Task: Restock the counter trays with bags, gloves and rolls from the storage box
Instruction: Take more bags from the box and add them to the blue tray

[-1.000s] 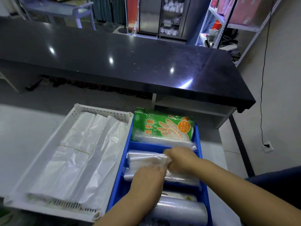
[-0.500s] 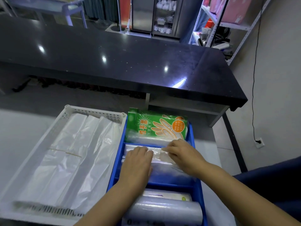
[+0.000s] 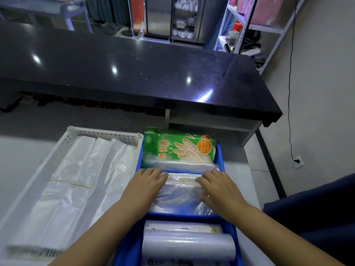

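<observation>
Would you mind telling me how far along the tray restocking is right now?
Looks done: the white tray holds flat white bags, and the blue tray has a green glove pack in its far compartment and rolls in its near one. In hand: the left hand and right hand press flat on clear bags in the middle compartment. Left: unclear from this view.

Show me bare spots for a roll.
White counter left of the white tray, the strip right of the blue tray, and the black countertop. The blue tray is crowded: glove pack, clear bags under left hand and right hand, rolls.
</observation>
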Tool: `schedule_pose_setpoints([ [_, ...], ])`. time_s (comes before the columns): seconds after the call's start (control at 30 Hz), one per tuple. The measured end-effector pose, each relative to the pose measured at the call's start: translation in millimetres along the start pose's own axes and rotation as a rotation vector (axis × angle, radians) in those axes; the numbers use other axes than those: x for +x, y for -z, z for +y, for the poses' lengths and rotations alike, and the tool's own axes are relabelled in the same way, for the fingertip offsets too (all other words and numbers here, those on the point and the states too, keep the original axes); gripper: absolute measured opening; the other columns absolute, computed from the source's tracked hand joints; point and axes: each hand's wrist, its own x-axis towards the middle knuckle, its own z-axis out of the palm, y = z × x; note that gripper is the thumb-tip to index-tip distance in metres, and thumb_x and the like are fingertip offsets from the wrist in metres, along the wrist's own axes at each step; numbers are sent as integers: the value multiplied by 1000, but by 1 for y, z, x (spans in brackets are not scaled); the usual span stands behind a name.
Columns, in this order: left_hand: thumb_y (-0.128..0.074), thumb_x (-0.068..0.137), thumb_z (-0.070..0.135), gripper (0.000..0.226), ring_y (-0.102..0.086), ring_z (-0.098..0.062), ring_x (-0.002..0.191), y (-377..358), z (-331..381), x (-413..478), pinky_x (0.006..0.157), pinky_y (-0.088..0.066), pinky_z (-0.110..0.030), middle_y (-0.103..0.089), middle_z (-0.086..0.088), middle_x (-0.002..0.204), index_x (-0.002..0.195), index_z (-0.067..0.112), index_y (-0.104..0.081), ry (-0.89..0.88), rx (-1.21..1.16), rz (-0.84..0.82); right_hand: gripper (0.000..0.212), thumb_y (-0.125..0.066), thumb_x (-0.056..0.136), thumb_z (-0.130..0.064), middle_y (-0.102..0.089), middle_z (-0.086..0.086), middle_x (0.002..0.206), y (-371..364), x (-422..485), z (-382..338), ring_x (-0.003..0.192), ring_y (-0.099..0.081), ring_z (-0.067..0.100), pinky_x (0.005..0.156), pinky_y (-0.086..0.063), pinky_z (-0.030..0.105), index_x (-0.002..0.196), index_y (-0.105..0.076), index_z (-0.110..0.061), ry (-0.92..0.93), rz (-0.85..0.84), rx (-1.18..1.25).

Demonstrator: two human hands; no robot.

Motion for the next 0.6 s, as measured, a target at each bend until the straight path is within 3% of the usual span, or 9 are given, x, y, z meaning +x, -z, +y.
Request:
schedule_pose_setpoints([
  [0.07, -83, 28, 10, 71, -66, -21, 74, 1, 0, -2, 63, -54, -25, -69, -1, 89, 96, 19, -69, -20, -2, 11, 43, -79, 67, -35, -65, -2, 98, 1, -1, -2, 84, -61, 18, 70, -55, 29, 104, -62, -24, 10, 1, 56],
  [0.13, -84, 30, 19, 69, -65, -19, 78, 3, 1, -5, 66, -52, -24, -67, 3, 91, 97, 23, -67, -64, -19, -30, 49, -75, 69, -39, -58, -5, 108, -2, -2, -2, 91, -57, 18, 74, -53, 30, 112, -53, -27, 16, -76, 106],
  [0.3, -70, 64, 21, 68, -45, -25, 111, -6, -4, 1, 90, -36, -35, -47, 1, 125, 125, 24, -42, -99, -12, -212, 50, -72, 72, -40, -47, -3, 117, -8, 1, -1, 97, -52, 20, 75, -50, 30, 113, -46, -25, 38, -173, 54],
  [0.47, -68, 65, 17, 68, -43, -25, 106, -11, -9, 8, 83, -32, -34, -46, 0, 121, 126, 25, -38, -116, 0, -236, 49, -71, 75, -31, -44, 3, 122, -8, 7, -1, 101, -51, 24, 78, -50, 34, 114, -44, -20, 74, -228, -10],
  [0.6, -65, 70, 16, 67, -45, -24, 106, -9, -18, 3, 87, -36, -34, -46, -1, 120, 129, 26, -36, -161, 74, -242, 44, -70, 77, -29, -45, 2, 121, 1, 5, 4, 100, -53, 22, 77, -51, 34, 114, -47, -21, 118, -252, -11],
])
